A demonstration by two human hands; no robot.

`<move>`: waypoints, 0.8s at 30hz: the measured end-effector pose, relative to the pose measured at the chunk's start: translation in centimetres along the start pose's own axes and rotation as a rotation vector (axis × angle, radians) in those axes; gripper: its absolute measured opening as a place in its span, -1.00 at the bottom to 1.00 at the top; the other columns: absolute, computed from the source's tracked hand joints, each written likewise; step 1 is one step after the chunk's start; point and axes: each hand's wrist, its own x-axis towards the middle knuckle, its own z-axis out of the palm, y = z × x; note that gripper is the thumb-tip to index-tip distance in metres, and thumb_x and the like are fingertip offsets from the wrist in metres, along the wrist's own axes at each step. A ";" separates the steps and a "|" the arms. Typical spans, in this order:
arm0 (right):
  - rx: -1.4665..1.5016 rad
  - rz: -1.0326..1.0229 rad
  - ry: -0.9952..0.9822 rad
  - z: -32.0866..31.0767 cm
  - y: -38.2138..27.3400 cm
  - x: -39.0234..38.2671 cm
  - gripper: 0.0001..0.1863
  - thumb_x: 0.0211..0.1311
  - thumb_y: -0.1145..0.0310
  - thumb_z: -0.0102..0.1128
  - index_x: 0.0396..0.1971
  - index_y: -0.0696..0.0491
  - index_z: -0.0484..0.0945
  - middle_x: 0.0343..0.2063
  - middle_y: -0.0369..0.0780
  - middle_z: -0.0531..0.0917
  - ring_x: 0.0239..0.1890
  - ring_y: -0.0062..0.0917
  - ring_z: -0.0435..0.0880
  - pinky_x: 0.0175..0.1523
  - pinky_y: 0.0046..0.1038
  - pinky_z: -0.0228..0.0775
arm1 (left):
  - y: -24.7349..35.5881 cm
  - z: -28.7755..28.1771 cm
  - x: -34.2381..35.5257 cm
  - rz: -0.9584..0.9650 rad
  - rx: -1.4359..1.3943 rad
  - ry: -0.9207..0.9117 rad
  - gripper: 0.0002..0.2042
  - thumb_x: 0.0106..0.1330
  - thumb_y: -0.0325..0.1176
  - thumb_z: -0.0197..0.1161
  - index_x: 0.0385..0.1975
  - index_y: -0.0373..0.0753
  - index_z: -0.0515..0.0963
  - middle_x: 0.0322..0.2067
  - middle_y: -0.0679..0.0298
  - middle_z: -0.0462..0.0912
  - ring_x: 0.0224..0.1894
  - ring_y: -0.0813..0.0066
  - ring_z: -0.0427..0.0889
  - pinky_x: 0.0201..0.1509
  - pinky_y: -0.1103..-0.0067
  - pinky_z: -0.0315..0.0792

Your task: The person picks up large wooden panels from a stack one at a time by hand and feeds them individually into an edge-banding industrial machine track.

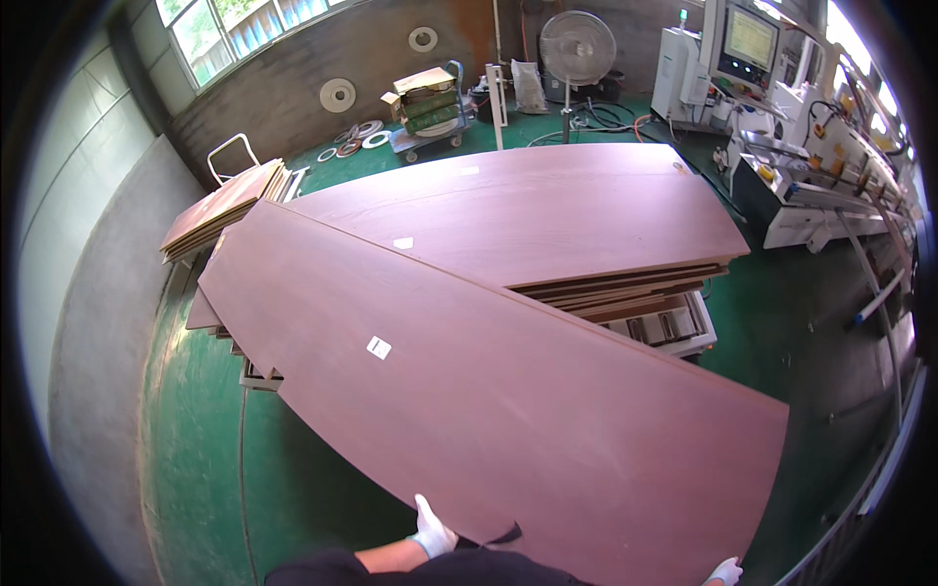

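A large reddish-brown wood panel (469, 381) with a small white label (378, 348) lies slantwise across a stack of similar panels (586, 215), its near end jutting out toward me. My left hand (433, 530), in a white glove, is closed on its near long edge, thumb up over the top and fingers hidden below. At the panel's near right corner, my right hand (725, 571), also gloved, is closed around the edge; the lower picture edge cuts part of it off. Beside my left hand, a dark strip (505, 535) lies over the panel's edge.
The stack rests on a pale roller frame (696, 332). A cart of panels (220, 210) stands far left, a blue trolley with boxes (427, 112) and a fan (578, 49) by the back wall. A machine with a screen (748, 41) fills the far right.
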 end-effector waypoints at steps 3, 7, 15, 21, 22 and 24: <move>-0.194 -0.216 0.190 -1.2 -5.2 -4.6 -0.38 0.31 -0.10 -0.09 0.16 0.07 0.46 0.17 -0.04 0.49 0.20 -0.10 0.46 0.24 -0.05 0.31 | -0.1 -2.8 -3.1 0.001 0.097 -0.131 -0.16 0.33 0.42 -0.50 0.42 -0.11 0.03 0.42 0.20 0.07 0.43 0.12 0.07 0.48 0.20 -0.03; 0.099 -0.930 0.360 3.4 -22.4 -10.3 -0.50 0.28 0.10 0.09 0.10 0.12 0.48 0.10 -0.05 0.51 0.17 -0.19 0.46 0.23 -0.22 0.32 | -0.1 -6.2 -4.6 -0.129 0.063 -0.053 -0.15 0.32 0.43 -0.53 0.43 -0.09 -0.02 0.43 0.19 0.04 0.46 0.14 0.01 0.49 0.21 -0.06; -0.215 -1.620 -0.579 4.1 -44.4 -44.7 -0.34 0.34 -0.22 -0.24 -0.21 0.04 0.68 -0.14 -0.04 0.67 0.00 -0.11 0.60 0.11 -0.18 0.41 | 1.0 -7.4 -6.6 -0.089 -0.009 0.050 -0.23 0.38 0.34 -0.26 0.40 -0.13 0.11 0.40 0.21 0.13 0.43 0.20 0.09 0.48 0.25 -0.03; -0.218 -1.642 -0.481 6.3 -44.3 -41.7 -0.28 0.33 -0.27 -0.26 -0.20 0.08 0.67 -0.08 -0.01 0.65 0.04 -0.10 0.58 0.13 -0.19 0.41 | 3.7 -8.0 -1.9 0.096 -0.199 -0.016 -0.30 0.42 0.26 -0.22 0.35 -0.16 0.19 0.33 0.13 0.26 0.36 0.07 0.22 0.43 0.16 0.11; -0.196 -1.618 -0.501 4.9 -43.6 -42.2 -0.28 0.33 -0.27 -0.26 -0.21 0.10 0.67 -0.08 -0.01 0.65 0.04 -0.10 0.58 0.13 -0.18 0.40 | 6.0 -10.5 -0.1 0.160 -0.214 -0.051 -0.30 0.41 0.27 -0.19 0.33 -0.18 0.22 0.31 0.11 0.30 0.34 0.06 0.25 0.41 0.14 0.14; -0.199 -1.643 -0.497 5.1 -43.8 -39.7 -0.28 0.33 -0.27 -0.25 -0.21 0.10 0.67 -0.08 0.00 0.65 0.05 -0.10 0.57 0.14 -0.17 0.40 | 11.9 -10.2 2.1 0.190 -0.286 -0.012 -0.28 0.39 0.28 -0.14 0.31 -0.22 0.25 0.30 0.08 0.31 0.32 -0.01 0.27 0.39 0.08 0.13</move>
